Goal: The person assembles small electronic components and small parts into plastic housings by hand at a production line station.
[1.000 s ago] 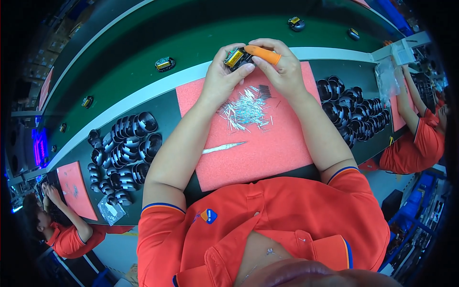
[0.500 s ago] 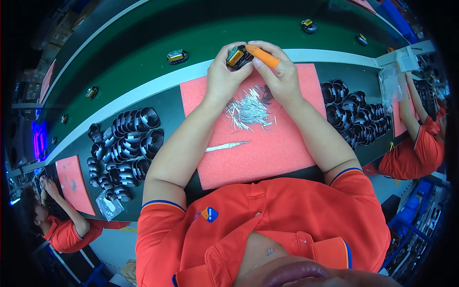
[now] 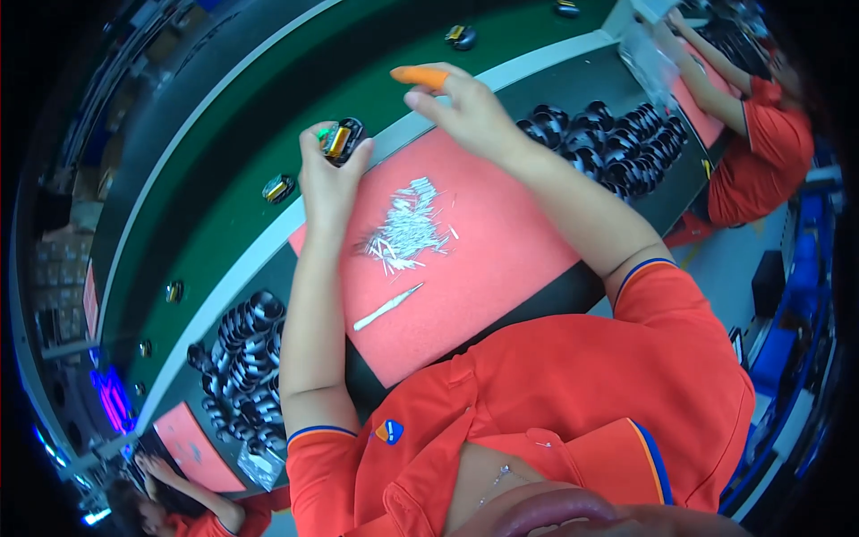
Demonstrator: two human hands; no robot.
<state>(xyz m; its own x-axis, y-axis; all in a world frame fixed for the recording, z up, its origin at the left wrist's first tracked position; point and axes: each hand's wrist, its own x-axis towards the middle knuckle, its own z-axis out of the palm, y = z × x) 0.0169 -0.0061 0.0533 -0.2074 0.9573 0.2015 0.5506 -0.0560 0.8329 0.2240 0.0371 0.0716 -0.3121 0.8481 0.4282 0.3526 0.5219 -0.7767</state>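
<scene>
My left hand [image 3: 327,186] grips a small rounded black device [image 3: 345,141] that has a gold block and a bit of green board in it. It is held above the near rim of the green belt. Apart from it, to the right, my right hand [image 3: 470,107] reaches over the belt's edge, holding nothing. Its index finger, in an orange finger cot [image 3: 419,77], is stretched out, with the thumb apart below. Between my forearms, a pile of thin silvery strips [image 3: 412,228] lies on a pink foam mat [image 3: 474,259]. A white pointed tool [image 3: 387,307] rests nearer me.
The green belt [image 3: 376,63] curves past the far side, carrying similar devices [image 3: 278,188]. Stacked black curved shells flank the mat, one group [image 3: 246,353] left and another [image 3: 608,148] right. Clear plastic bags lie beyond them. Co-workers in red sit at the right [image 3: 765,148] and lower left [image 3: 224,510].
My hands have parted: the right has let go of the device and moved away rightward, while the left keeps it. The whole view has turned, tilting the mat and belt.
</scene>
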